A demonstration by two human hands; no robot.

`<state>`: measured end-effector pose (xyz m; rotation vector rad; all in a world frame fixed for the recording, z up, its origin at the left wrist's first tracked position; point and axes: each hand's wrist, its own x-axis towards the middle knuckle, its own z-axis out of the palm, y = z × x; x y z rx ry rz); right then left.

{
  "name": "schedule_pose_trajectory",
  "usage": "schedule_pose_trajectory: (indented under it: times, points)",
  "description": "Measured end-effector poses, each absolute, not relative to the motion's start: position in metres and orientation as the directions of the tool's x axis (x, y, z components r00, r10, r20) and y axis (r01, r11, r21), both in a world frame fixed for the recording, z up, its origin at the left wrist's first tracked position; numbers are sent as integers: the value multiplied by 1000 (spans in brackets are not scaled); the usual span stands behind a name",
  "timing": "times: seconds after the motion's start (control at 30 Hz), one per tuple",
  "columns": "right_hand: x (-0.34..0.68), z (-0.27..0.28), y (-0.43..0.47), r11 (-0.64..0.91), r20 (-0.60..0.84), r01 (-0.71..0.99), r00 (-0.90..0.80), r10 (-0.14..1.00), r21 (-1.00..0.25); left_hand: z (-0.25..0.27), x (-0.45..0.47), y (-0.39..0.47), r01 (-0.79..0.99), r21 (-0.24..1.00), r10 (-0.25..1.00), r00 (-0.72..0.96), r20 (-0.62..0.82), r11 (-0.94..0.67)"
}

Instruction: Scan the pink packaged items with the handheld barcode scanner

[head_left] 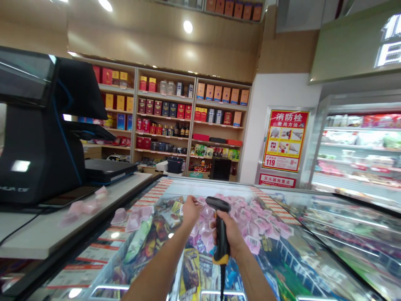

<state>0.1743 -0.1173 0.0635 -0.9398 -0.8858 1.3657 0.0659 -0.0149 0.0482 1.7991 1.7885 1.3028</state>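
Observation:
My right hand (231,230) is wrapped around the handle of a black and yellow barcode scanner (222,238). The scanner stands upright, with its head toward the left and its cable hanging down. Just left of the scanner's head is my left hand (191,212), fingers drawn together in a pinch; whatever is between them is mostly hidden. Beyond and to the right of both hands, many small pink plastic cups (250,217) lie heaped on the glass top of a chest freezer (175,189). Some carry white labels with barcodes.
More pink cups (135,219) sit left on the freezer's edge, and a few (83,207) on the white counter (34,244). A black checkout terminal (37,138) stands there. Bagged frozen goods (191,271) show through the glass. Stocked shelves (166,100) line the back wall.

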Motion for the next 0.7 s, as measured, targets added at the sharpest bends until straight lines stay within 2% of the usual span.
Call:
schedule_pose_trajectory:
  times: [0.17, 0.4, 0.53, 0.7]
  points:
    - [171, 62, -119, -15, -18, -374, 5, 1000, -927, 50, 48, -13, 680, 698, 897, -137, 420, -223]
    - [139, 57, -121, -79, -51, -325, -95, 994, -942, 45, -73, -33, 801, 599, 815, -349, 463, 2]
    - [125, 55, -120, -101, -58, -321, -143, 988, -942, 32, -114, -42, 768, 631, 836, -413, 361, 107]
    - [118, 58, -123, -123, -75, -293, -170, 983, -948, 28, -122, -34, 648, 754, 885, -408, 225, 107]
